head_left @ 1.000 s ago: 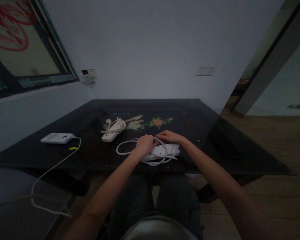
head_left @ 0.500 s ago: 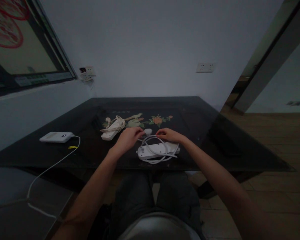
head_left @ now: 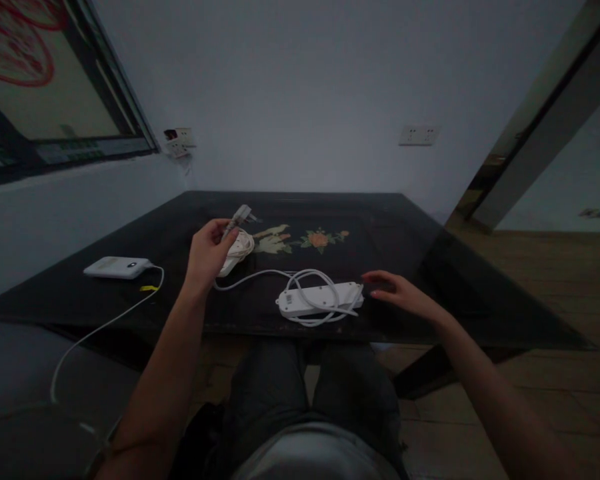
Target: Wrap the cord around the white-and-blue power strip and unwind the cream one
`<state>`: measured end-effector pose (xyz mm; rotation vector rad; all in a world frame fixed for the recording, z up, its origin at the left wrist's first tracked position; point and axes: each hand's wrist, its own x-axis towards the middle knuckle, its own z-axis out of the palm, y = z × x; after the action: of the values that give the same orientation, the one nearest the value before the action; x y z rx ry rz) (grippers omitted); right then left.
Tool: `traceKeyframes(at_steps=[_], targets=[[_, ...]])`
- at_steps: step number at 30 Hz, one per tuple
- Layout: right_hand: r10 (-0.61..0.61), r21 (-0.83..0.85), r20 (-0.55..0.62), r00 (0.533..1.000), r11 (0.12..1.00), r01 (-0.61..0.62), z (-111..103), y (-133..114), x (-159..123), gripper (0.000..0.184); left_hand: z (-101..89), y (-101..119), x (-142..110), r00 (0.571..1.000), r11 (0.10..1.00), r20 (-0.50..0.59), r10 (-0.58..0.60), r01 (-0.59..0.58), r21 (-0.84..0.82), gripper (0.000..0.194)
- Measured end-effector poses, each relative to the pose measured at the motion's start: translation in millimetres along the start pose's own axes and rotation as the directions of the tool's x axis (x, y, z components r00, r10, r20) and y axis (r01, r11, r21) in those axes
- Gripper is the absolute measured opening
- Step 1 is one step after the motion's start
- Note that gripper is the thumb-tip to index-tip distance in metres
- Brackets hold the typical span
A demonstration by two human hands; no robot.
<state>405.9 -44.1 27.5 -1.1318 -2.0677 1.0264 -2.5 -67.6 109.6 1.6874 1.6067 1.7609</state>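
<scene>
A white power strip lies on the black table in front of me, with its cord looped loosely over it. My left hand is raised above the table and closed on the cord's plug, so the cord trails from the strip up to it. My right hand rests open on the table just right of the strip's end. A second white power strip with its cord bundled lies behind my left hand, partly hidden by it.
A white flat device with a cable running off the table's left edge lies at the left. Wall sockets sit on the back wall, another socket in the left corner. A doorway opens at the right.
My left hand took the plug from beside the strip and lifted it up to the left, pulling the cord out. My right hand slid off the cord to the strip's right end.
</scene>
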Motion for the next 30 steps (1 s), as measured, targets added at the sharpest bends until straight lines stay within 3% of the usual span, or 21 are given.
traceKeyframes(at_steps=[4, 8, 12, 17, 20, 22, 26, 30], targets=[[-0.007, -0.04, 0.008, 1.0, 0.999, 0.008, 4.2, 0.5, -18.2, 0.052, 13.3, -1.2, -4.6, 0.996, 0.989, 0.067, 0.054, -0.063, 0.135, 0.023], [-0.073, -0.119, -0.202, 0.977, 0.992, 0.049, 7.9, -14.0, -15.7, 0.04, 22.1, 1.7, -8.1, 0.985, 0.973, 0.125, 0.118, -0.14, 0.184, 0.021], [-0.158, -0.132, -0.3, 0.941, 0.984, 0.123, 16.2, -44.5, -9.8, 0.027, 23.4, 1.2, -8.5, 0.986, 0.982, 0.043, 0.161, -0.165, 0.091, 0.017], [-0.293, -0.299, -0.185, 0.938, 0.926, 0.23, 42.1, -81.9, 21.2, 0.019, 24.3, -7.1, -5.5, 0.982, 0.981, 0.001, 0.19, -0.19, 0.039, 0.017], [-0.193, -0.556, -0.056, 0.979, 0.821, 0.13, 62.3, -90.4, 57.0, 0.023, 30.6, -14.7, -5.2, 0.975, 0.97, 0.147, 0.166, -0.188, 0.153, 0.016], [-0.116, -0.625, -0.002, 0.993, 0.775, 0.089, 74.5, -88.6, 80.8, 0.021, 38.3, -20.4, -6.7, 0.953, 0.952, 0.275, 0.131, -0.198, 0.235, 0.014], [0.013, -0.664, 0.061, 0.998, 0.747, 0.031, 88.3, -76.2, 111.0, 0.013, 60.2, -34.1, -11.9, 0.905, 0.924, 0.416, 0.082, -0.226, 0.309, 0.01], [0.013, -0.637, 0.048, 0.999, 0.77, 0.021, 89.4, -67.3, 117.0, 0.015, 83.1, -50.1, -14.3, 0.865, 0.909, 0.502, 0.025, -0.229, 0.348, 0.011]])
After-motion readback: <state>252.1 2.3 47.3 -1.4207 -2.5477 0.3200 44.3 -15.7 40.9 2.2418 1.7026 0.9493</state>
